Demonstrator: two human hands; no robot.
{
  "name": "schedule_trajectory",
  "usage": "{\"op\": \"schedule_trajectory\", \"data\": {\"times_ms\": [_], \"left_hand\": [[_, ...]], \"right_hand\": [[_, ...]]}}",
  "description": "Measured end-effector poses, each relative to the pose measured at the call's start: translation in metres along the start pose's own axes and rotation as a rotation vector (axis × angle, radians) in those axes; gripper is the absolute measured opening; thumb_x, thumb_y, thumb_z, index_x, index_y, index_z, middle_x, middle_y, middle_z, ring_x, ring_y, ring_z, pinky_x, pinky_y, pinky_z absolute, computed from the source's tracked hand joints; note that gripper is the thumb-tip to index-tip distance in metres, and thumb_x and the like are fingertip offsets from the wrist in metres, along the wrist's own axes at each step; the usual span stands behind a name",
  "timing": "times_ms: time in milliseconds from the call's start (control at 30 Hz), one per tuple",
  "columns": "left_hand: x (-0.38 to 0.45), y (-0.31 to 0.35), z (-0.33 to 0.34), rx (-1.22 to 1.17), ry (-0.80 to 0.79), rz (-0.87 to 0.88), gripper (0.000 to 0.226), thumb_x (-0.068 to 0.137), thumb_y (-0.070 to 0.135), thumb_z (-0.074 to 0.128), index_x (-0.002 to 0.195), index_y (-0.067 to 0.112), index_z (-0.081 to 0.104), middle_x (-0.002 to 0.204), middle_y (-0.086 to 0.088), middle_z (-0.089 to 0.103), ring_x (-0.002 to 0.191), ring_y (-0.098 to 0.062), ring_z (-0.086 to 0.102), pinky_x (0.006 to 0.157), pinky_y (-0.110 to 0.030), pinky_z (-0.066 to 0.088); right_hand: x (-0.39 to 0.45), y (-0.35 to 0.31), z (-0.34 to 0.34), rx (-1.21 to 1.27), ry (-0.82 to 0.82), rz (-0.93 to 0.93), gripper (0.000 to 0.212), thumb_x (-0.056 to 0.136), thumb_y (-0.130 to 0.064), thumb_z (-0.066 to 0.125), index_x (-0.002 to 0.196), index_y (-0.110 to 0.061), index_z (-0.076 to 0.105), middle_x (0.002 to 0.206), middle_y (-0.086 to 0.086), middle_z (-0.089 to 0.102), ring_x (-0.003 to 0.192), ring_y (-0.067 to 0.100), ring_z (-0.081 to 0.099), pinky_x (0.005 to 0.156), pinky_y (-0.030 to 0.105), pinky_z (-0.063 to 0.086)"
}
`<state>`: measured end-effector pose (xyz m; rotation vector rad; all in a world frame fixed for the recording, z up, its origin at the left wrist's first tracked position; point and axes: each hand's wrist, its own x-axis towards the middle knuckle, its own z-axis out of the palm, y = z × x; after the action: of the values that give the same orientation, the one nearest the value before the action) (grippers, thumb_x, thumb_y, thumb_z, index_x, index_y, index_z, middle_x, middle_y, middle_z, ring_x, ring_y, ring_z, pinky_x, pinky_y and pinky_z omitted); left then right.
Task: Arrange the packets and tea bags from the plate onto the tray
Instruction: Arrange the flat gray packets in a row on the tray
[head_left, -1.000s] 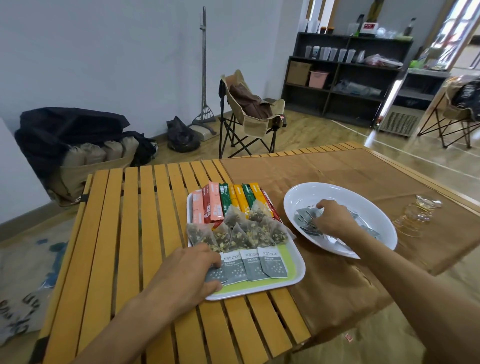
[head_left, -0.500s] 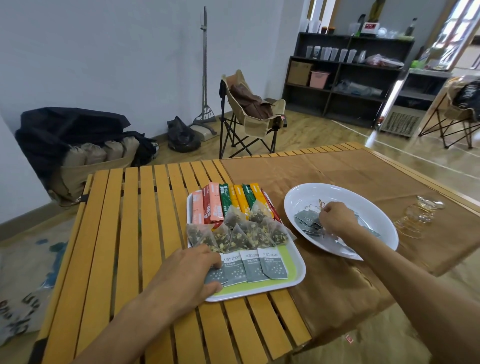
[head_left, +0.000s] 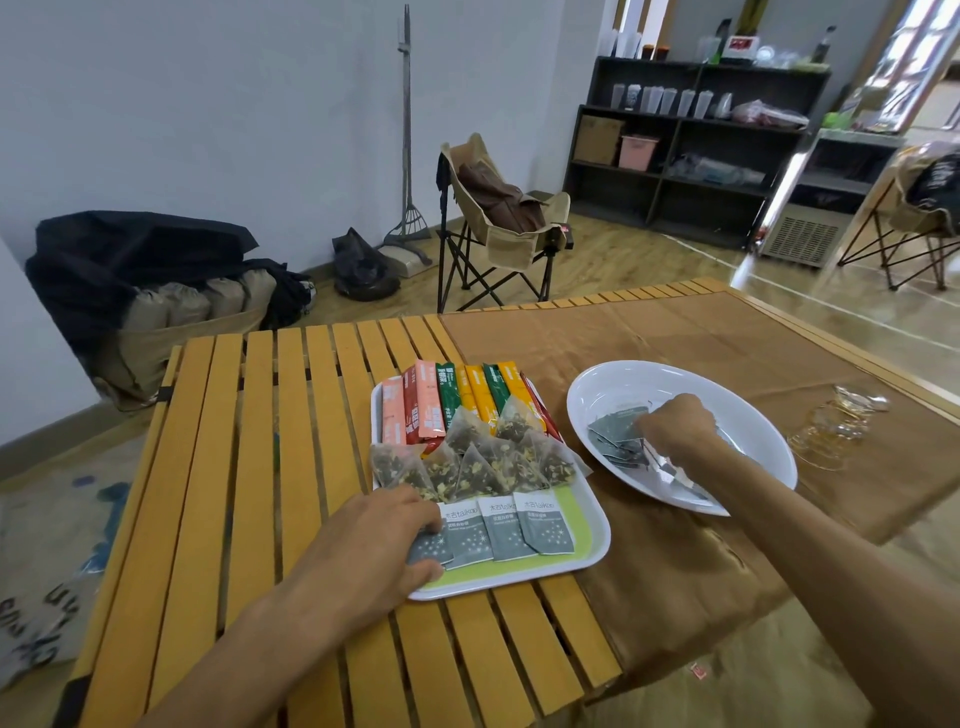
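Beside the tray (head_left: 597, 530), left hand (head_left: 379, 545) presses grey packets (head_left: 519, 527); right hand (head_left: 675, 428) reaches into the plate (head_left: 748, 410).

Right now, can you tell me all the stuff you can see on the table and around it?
Tray: one, white and green, on the slats.
Stick packets: several, pink, red, green, orange, tray's far end.
Pyramid tea bags: several, clear, mid-tray.
Grey packets: four visible, tray's near end; more on the plate.
Plate: one, white, on the brown cloth.
Glass cups: clear, right of the plate.
Folding chair: one, tan, behind.
Left hand: on the leftmost grey packet.
Right hand: in the plate.
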<state>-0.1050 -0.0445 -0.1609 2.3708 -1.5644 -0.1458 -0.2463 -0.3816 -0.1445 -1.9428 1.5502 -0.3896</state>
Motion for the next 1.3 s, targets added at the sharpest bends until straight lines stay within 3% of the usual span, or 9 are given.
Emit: {"op": "schedule_trajectory", "data": {"times_ms": [133, 300, 500, 700, 800, 900, 1000, 1200, 1300], "left_hand": [[-0.001, 0.002, 0.000, 0.010, 0.007, 0.005, 0.041, 0.083, 0.055, 0.063, 0.119, 0.040, 0.053, 0.119, 0.019, 0.051, 0.105, -0.005, 0.043, 0.089, -0.022, 0.041], [-0.002, 0.001, 0.000, 0.002, 0.012, -0.010, 0.041, 0.082, 0.055, 0.064, 0.118, 0.038, 0.053, 0.119, 0.018, 0.051, 0.105, -0.006, 0.044, 0.090, -0.023, 0.042], [-0.003, 0.003, 0.003, 0.023, 0.050, -0.028, 0.048, 0.076, 0.066, 0.062, 0.115, 0.039, 0.052, 0.111, 0.020, 0.051, 0.097, -0.003, 0.043, 0.083, -0.021, 0.040], [-0.001, 0.012, 0.007, 0.082, 0.134, -0.024, 0.044, 0.076, 0.070, 0.057, 0.105, 0.036, 0.052, 0.102, 0.018, 0.051, 0.089, -0.004, 0.044, 0.079, -0.021, 0.040], [0.000, 0.013, 0.008, 0.081, 0.148, -0.028, 0.041, 0.078, 0.068, 0.056, 0.102, 0.036, 0.052, 0.100, 0.017, 0.051, 0.088, -0.005, 0.044, 0.077, -0.021, 0.041], [-0.001, 0.012, 0.010, 0.084, 0.159, -0.027, 0.041, 0.078, 0.069, 0.056, 0.101, 0.035, 0.052, 0.100, 0.016, 0.052, 0.088, -0.005, 0.045, 0.078, -0.022, 0.043], [0.000, 0.013, 0.012, 0.093, 0.165, -0.027, 0.046, 0.075, 0.072, 0.056, 0.103, 0.036, 0.051, 0.099, 0.017, 0.051, 0.087, -0.005, 0.045, 0.078, -0.022, 0.043], [0.006, 0.016, 0.015, 0.061, 0.153, 0.041, 0.045, 0.076, 0.066, 0.062, 0.110, 0.037, 0.053, 0.103, 0.019, 0.048, 0.091, -0.003, 0.043, 0.076, -0.019, 0.041], [0.009, 0.018, 0.015, 0.063, 0.142, 0.058, 0.037, 0.079, 0.062, 0.061, 0.107, 0.038, 0.055, 0.102, 0.019, 0.048, 0.090, -0.003, 0.043, 0.074, -0.018, 0.040]], "right_hand": [[-0.031, -0.028, -0.023, 0.112, -0.120, -0.164, 0.017, 0.085, -0.016, 0.067, 0.083, 0.001, 0.070, 0.065, 0.010, 0.054, 0.055, 0.020, 0.044, 0.046, 0.025, 0.033], [-0.098, -0.052, -0.021, 0.190, -0.506, -0.294, 0.033, 0.088, -0.017, 0.071, 0.055, -0.015, 0.068, 0.047, -0.002, 0.050, 0.039, 0.008, 0.040, 0.039, 0.019, 0.030], [-0.148, -0.044, 0.030, 0.047, -0.815, -0.290, 0.027, 0.092, -0.022, 0.068, 0.068, -0.010, 0.068, 0.056, -0.001, 0.062, 0.045, 0.009, 0.045, 0.045, 0.022, 0.035], [-0.152, -0.048, 0.045, 0.011, -0.806, -0.255, 0.025, 0.092, -0.021, 0.065, 0.076, -0.003, 0.071, 0.072, 0.012, 0.064, 0.045, 0.012, 0.040, 0.045, 0.023, 0.032], [-0.152, -0.051, 0.054, -0.088, -0.705, -0.324, 0.026, 0.092, -0.023, 0.066, 0.077, -0.003, 0.073, 0.070, 0.009, 0.069, 0.045, 0.009, 0.050, 0.048, 0.022, 0.041], [-0.151, -0.052, 0.062, -0.195, -0.576, -0.464, 0.026, 0.089, -0.023, 0.068, 0.084, 0.001, 0.076, 0.080, 0.010, 0.075, 0.066, 0.013, 0.065, 0.068, 0.029, 0.055], [-0.149, -0.050, 0.064, -0.211, -0.548, -0.498, 0.027, 0.087, -0.024, 0.069, 0.086, 0.002, 0.076, 0.084, 0.012, 0.075, 0.080, 0.023, 0.072, 0.073, 0.034, 0.058], [-0.143, -0.045, 0.059, -0.227, -0.533, -0.547, 0.026, 0.086, -0.029, 0.071, 0.081, -0.004, 0.074, 0.080, 0.007, 0.073, 0.074, 0.016, 0.067, 0.072, 0.031, 0.056], [-0.137, -0.041, 0.050, -0.278, -0.524, -0.631, 0.012, 0.087, -0.025, 0.069, 0.085, -0.012, 0.069, 0.087, 0.005, 0.071, 0.083, 0.017, 0.065, 0.077, 0.035, 0.059]]}}
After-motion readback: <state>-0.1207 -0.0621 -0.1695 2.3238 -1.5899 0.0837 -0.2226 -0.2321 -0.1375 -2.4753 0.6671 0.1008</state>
